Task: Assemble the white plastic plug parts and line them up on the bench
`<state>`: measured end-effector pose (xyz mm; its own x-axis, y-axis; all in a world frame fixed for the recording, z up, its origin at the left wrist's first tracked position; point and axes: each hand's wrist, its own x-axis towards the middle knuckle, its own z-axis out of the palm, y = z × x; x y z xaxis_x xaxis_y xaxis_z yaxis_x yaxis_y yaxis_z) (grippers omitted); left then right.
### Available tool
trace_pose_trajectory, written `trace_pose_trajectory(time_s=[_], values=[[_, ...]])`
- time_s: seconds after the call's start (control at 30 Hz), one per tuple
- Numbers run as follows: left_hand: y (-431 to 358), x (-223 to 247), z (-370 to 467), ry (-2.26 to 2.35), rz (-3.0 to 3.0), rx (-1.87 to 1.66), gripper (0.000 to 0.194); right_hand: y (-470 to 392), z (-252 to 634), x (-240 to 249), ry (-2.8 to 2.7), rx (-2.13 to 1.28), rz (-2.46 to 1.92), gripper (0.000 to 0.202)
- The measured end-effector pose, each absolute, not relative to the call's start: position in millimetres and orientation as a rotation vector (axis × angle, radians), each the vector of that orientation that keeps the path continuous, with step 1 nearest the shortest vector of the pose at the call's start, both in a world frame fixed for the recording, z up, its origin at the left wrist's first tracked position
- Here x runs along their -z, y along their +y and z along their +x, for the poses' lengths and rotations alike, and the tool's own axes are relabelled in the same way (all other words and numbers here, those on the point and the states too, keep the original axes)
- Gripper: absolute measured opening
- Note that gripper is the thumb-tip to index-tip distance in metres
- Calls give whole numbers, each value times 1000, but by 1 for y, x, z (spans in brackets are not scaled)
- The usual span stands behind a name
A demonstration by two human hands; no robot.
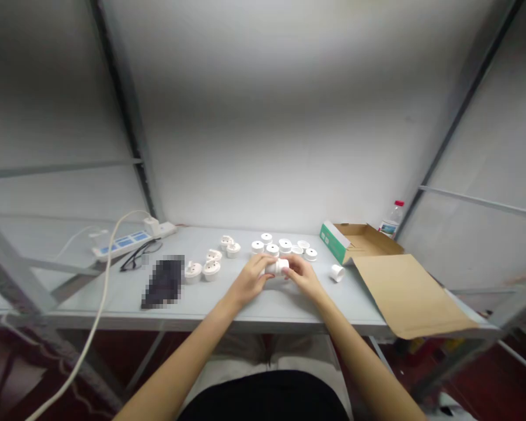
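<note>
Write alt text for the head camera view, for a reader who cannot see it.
Two bare hands, left hand and right hand, together hold a small white plastic part over a grey table. More white round parts lie behind them, with an open cardboard box at right and a power strip and glasses at left.

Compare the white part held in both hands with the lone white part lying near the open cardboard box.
The held white part is gripped between the left hand and the right hand, just above the table; the lone white part lies untouched on the table beside the cardboard box. The held one is partly hidden by fingers; the lone one shows fully. Both are small, white and rounded.
</note>
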<state>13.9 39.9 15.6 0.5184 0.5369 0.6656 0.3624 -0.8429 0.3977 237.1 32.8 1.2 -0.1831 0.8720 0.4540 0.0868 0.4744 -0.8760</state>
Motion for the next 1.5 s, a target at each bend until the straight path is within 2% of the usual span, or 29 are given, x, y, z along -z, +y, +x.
trace_pose_trajectory(time_s=[0.33, 0.7, 0.9, 0.97, 1.17, 1.27, 1.5], values=[[32, -19, 15, 722, 2606, -1208, 43, 33, 237, 6, -1539, -1026, -1030, 57], [30, -20, 15, 646, 2640, -1180, 37, 30, 236, 4, -1540, -1008, -1128, 67], [30, -19, 19, 687, 2617, -1197, 40, 34, 239, 10, -1528, -978, -1148, 83], [31, -18, 19, 734, 2592, -1223, 40, 36, 240, 9, -1524, -983, -1122, 82], [35, -17, 18, 810, 2542, -1269, 38, 33, 242, -1, -1593, -980, -895, 63], [34, -17, 16, 761, 2573, -1246, 40, 33, 243, -1, -1597, -989, -922, 50], [32, -17, 17, 689, 2656, -1227, 41, 34, 242, 8, -1591, -1040, -1014, 73]])
